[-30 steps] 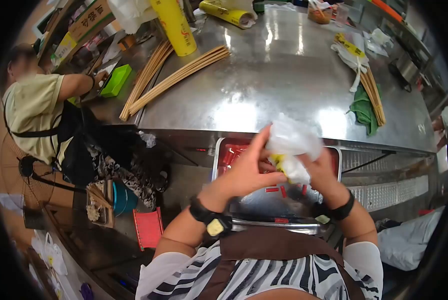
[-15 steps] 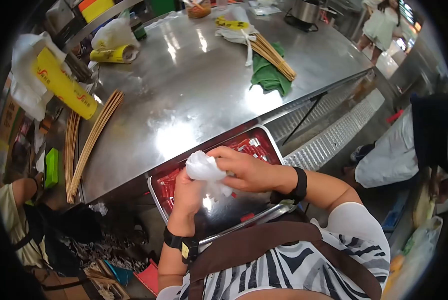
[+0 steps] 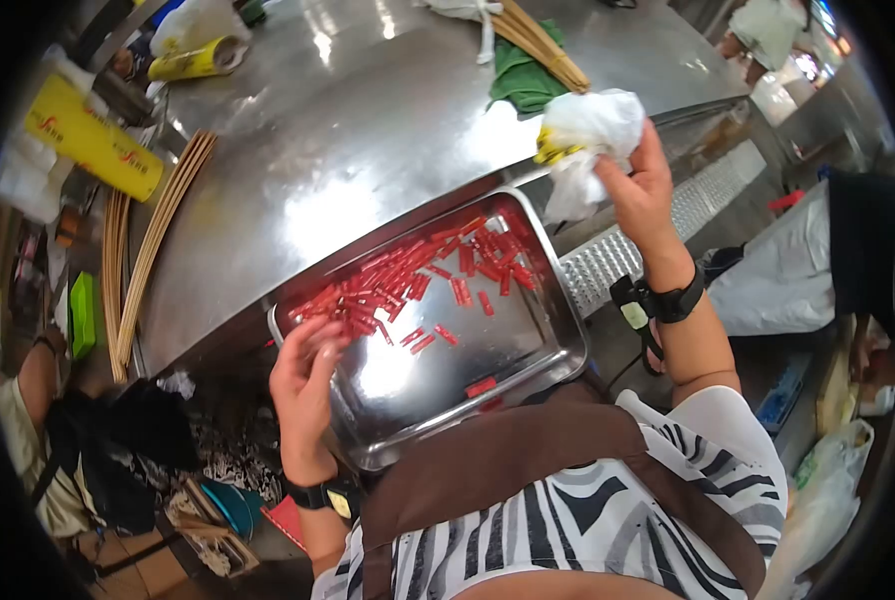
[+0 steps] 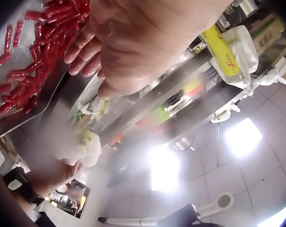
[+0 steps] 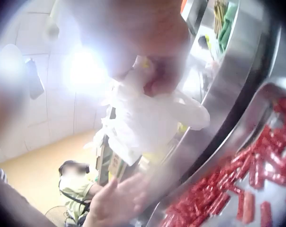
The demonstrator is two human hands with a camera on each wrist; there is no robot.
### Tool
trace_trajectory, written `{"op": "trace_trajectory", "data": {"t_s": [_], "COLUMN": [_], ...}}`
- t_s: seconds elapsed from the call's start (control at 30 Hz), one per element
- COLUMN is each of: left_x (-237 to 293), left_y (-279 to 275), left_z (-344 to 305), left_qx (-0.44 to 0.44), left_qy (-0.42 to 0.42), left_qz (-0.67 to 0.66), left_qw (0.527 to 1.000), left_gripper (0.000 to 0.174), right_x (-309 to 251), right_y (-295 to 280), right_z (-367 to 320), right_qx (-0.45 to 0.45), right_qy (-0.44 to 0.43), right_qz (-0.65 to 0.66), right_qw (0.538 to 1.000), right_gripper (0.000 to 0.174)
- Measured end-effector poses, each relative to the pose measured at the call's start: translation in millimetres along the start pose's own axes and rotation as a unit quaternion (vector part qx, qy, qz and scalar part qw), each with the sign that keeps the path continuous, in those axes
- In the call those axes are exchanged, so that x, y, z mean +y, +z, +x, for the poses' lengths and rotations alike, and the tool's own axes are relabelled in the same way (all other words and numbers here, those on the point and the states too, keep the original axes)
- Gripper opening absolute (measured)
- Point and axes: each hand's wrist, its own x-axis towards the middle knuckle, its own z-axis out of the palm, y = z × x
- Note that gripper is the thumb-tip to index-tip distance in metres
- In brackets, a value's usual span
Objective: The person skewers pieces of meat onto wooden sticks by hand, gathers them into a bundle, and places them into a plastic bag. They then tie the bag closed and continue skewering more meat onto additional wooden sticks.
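My right hand [image 3: 646, 205] grips a crumpled white plastic bag [image 3: 600, 125] with yellow print, held up past the tray's right end. In the right wrist view the bag [image 5: 143, 118] hangs below the blurred fingers. My left hand [image 3: 303, 385] is at the left end of the metal tray [image 3: 516, 338], fingers loosely bent with nothing in them. Short red sausage-like pieces [image 3: 388, 275] lie heaped along the tray's far side, and a few are scattered toward its middle. Seen from the left wrist, the left hand's fingers [image 4: 88, 56] are beside the heap.
Beyond the tray is a steel table [image 3: 368, 130]. It bears bundles of wooden skewers [image 3: 173, 240], a green cloth [image 3: 528, 75] and yellow rolls [image 3: 98, 140]. Another person's arm [image 3: 40, 380] and a green tray [image 3: 84, 315] are at the left.
Both hands were together on the bag over the tray. The left hand has let go and moved left; the right has carried the bag away to the right. The view has turned rightward.
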Motion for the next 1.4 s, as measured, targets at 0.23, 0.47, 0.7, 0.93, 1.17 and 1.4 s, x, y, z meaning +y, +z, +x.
{"op": "trace_trajectory", "data": {"t_s": [0.23, 0.47, 0.7, 0.93, 1.17, 1.4], "left_x": [-35.9, -28.3, -35.5, -31.8, -19.0, 47.2], "left_y": [-27.5, -15.0, -3.4, -9.1, -29.7, -106.3], "left_z": [-16.0, -6.6, 0.3, -3.2, -5.6, 35.2], "left_qx": [0.126, 0.127, 0.096, 0.102, 0.174, 0.353], "left_qy": [-0.006, 0.015, 0.007, 0.039, 0.057, 0.292], "left_qz": [-0.084, -0.036, 0.005, 0.03, 0.038, 0.413], "left_qw": [0.988, 0.991, 0.995, 0.994, 0.982, 0.787], "left_gripper": [0.024, 0.021, 0.023, 0.023, 0.02, 0.03], "right_x": [106.2, 176.5, 155.6, 193.4, 161.4, 163.8], "right_y": [-93.8, -49.4, -31.4, -41.6, -70.7, -81.6], "right_z": [-19.3, -13.0, -0.2, 15.3, -31.4, -27.2], "right_qx": [0.334, 0.267, 0.154, 0.267, 0.157, 0.125], "right_qy": [0.173, 0.178, 0.095, 0.199, -0.015, 0.04], "right_qz": [0.069, -0.127, -0.495, -0.476, -0.362, -0.329], "right_qw": [0.924, 0.939, 0.85, 0.814, 0.919, 0.935], "right_gripper": [0.025, 0.024, 0.028, 0.064, 0.053, 0.039]}}
